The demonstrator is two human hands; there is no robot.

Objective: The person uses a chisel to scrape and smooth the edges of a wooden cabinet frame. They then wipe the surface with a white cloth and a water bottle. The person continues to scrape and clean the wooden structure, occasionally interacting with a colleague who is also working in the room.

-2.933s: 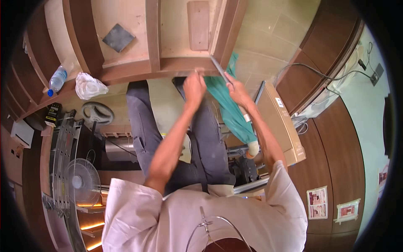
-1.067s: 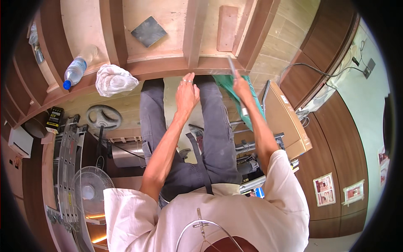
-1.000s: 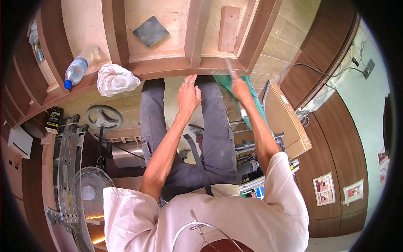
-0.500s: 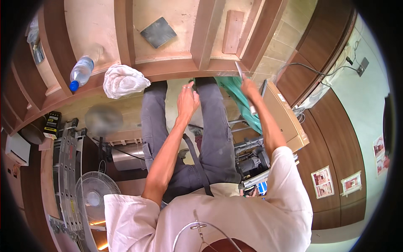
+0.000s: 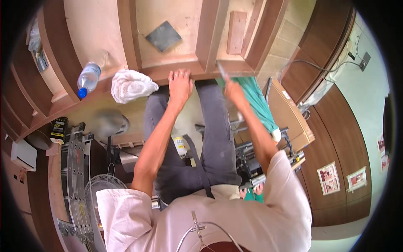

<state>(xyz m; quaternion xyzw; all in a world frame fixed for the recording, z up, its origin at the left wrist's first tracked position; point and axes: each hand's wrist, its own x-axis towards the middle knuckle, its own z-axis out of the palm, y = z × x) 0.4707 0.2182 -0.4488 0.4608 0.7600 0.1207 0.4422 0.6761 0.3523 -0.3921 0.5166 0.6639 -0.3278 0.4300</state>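
Observation:
My left hand (image 5: 180, 86) rests on the front edge of the brown wooden frame (image 5: 161, 72), its fingers laid over the top and holding nothing. To its right, my right hand (image 5: 234, 91) is closed round a slim bladed hand tool (image 5: 221, 69). The tool's narrow pale blade points at the frame's edge; its exact kind cannot be made out, and the hand is slightly blurred. A crumpled white cloth (image 5: 131, 86) lies on the edge left of my left hand. Beyond the hands, a dark grey square piece (image 5: 163, 36) sits inside one bay of the frame.
A blue-capped plastic bottle (image 5: 89, 80) lies left of the cloth. A wood block (image 5: 237, 32) sits in a right bay. Below are a green sheet (image 5: 254, 98), a cardboard box (image 5: 289, 113), a folded metal ladder (image 5: 77, 176) and a fan (image 5: 103, 185). A cable (image 5: 321, 67) hangs at right.
My left hand has moved forward from above my legs onto the frame's edge, its fingers opening out. My right hand has shifted left with the tool. The whole view has turned slightly.

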